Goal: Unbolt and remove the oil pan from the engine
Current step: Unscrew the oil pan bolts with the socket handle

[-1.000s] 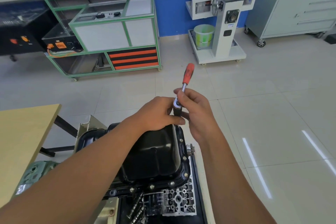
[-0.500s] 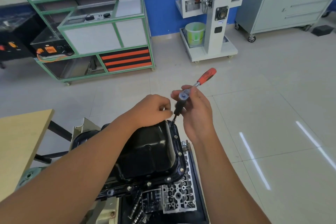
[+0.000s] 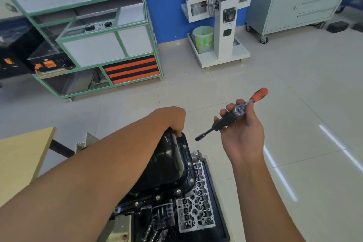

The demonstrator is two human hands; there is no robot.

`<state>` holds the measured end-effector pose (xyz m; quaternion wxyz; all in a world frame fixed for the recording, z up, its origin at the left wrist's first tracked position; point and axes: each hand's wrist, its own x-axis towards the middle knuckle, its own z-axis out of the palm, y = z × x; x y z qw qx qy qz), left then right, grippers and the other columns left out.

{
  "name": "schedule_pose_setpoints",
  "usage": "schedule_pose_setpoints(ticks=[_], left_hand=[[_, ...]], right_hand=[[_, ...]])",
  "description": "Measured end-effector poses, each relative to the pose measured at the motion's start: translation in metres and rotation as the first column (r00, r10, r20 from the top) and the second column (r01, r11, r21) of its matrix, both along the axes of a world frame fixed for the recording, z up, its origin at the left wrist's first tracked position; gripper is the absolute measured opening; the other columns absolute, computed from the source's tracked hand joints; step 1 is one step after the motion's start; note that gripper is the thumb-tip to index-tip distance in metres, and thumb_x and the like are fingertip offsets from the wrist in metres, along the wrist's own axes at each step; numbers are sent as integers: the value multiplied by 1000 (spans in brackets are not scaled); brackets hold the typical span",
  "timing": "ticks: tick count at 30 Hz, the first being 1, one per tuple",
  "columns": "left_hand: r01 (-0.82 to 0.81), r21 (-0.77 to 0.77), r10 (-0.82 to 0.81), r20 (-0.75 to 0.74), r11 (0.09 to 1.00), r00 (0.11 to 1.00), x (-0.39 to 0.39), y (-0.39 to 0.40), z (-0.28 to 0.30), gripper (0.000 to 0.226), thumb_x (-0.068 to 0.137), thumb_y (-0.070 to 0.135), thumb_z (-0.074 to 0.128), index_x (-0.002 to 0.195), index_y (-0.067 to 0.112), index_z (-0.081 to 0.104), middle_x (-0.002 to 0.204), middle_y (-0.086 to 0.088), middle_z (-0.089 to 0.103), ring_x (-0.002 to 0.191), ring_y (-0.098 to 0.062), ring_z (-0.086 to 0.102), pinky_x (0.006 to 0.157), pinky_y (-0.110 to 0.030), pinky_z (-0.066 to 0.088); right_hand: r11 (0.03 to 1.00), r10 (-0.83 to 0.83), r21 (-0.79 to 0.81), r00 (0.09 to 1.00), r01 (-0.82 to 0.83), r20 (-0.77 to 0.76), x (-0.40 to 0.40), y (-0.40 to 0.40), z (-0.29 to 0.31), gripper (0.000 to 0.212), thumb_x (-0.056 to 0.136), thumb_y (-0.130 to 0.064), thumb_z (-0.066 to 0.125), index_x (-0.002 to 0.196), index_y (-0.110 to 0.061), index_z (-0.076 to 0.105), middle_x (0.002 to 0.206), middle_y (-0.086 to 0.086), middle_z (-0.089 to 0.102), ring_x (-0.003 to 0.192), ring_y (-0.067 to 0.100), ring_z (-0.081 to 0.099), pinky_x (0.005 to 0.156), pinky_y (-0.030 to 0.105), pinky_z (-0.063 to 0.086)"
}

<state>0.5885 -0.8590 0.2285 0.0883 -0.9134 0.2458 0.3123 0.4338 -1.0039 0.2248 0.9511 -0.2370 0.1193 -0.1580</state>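
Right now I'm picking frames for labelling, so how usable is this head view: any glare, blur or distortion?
Head view: wide-angle bending at the edges; bright streaks of glare on the floor tiles; ratchet and oil pan fairly sharp; bolts readable; the left forearm hides much of the pan.

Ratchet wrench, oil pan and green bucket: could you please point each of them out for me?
ratchet wrench [image 3: 239, 110], head view, on its round metal head.
oil pan [image 3: 169, 165], head view, on its glossy black side wall.
green bucket [image 3: 203, 37], head view, on its front wall.
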Motion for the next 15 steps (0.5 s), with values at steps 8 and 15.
schedule_pose_setpoints(ticks=[8, 15], left_hand=[[70, 227, -102, 133, 971, 986, 1, -16, -20, 28, 77, 21, 88, 69, 13, 63, 71, -1, 63, 67, -21, 65, 62, -35, 56], [73, 163, -98, 152, 984, 983, -2, -22, -28, 21, 74, 8, 83, 74, 12, 62, 75, -2, 63, 65, -22, 64, 58, -33, 53]], right_hand=[[996, -82, 43, 995, 84, -58, -24, -4, -3, 28, 105, -40, 49, 92, -22, 66, 83, 2, 64, 74, 21, 59, 83, 41, 40], [990, -117, 72, 990, 123, -84, -27, -6, -5, 31, 105, -42, 50, 88, -24, 69, 84, 0, 65, 74, 20, 58, 81, 40, 39]])
